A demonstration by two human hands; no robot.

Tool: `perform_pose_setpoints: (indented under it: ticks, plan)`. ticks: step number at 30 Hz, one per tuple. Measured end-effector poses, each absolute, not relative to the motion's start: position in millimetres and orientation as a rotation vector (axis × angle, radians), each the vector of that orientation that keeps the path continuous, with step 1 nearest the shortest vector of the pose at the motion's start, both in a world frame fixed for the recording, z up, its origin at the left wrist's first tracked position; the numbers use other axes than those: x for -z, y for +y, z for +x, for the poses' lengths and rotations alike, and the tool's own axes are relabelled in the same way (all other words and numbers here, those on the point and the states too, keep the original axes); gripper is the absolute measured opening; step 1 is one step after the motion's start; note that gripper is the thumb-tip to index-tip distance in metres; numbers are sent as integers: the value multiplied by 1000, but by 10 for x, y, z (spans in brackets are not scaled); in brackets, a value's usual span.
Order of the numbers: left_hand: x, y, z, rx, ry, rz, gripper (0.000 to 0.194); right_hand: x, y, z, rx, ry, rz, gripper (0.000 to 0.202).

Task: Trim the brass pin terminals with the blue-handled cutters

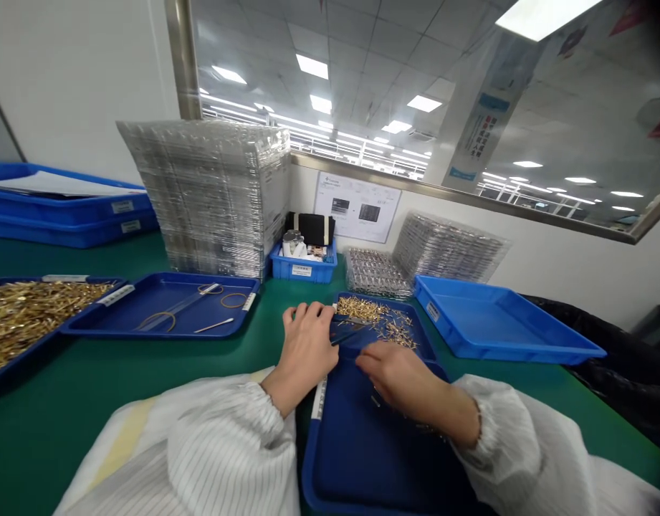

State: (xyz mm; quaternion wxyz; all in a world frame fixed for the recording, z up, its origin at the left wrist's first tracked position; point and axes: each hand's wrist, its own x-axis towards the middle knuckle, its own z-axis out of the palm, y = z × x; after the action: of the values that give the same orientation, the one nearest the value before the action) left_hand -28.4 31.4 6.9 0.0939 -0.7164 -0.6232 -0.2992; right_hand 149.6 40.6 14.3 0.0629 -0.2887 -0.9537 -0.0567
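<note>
Covering green counter point(147, 365): blue trays; metal-framed pane point(362, 107) above, ceiling lights showing in it. Gold pins point(362, 308) loose in far tray point(420, 335), just beyond both hands. Left hand point(307, 340) at that tray's left edge, fingers bent by thin dark piece point(347, 335), grip unclear. Right hand point(402, 376) over far part of near tray point(372, 459), fingertips drawn together; cannot tell whether pinching anything.

Small gold-coloured metal pins point(360, 309): loose, mixed angles; heaped at far left of blue tray point(423, 330), scattered thinner rightward.
</note>
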Motion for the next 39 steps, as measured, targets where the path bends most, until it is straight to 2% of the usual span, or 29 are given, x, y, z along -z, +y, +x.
perform_pose_setpoints:
  ticks: [6, 13, 22, 29, 35, 39]
  plan:
    - [-60, 313, -292, 847, -1865, -2116, 37, -47, 392, 1103, 126, -2918, -943, 16]
    - [-51, 308, -284, 834, -1858, -2165, 37, -69, 425, 1402, 28, -2831, -983, 11]
    - [-47, 258, -214, 797, -1758, -2333, 37, -179, 582, 1885, -312, -2439, -1062, 17]
    - [-58, 199, -157, 750, -1662, -2479, 41, 64, 574, 1956, -888, -2000, -1033, 13]
    - [-84, 148, -119, 820, -1640, -2550, 38, -25, 466, 2001, -586, -2120, -968, 13]
    - [-74, 125, -118, 815, -1645, -2564, 37, -25, 431, 2005, -520, -2249, -964, 16]
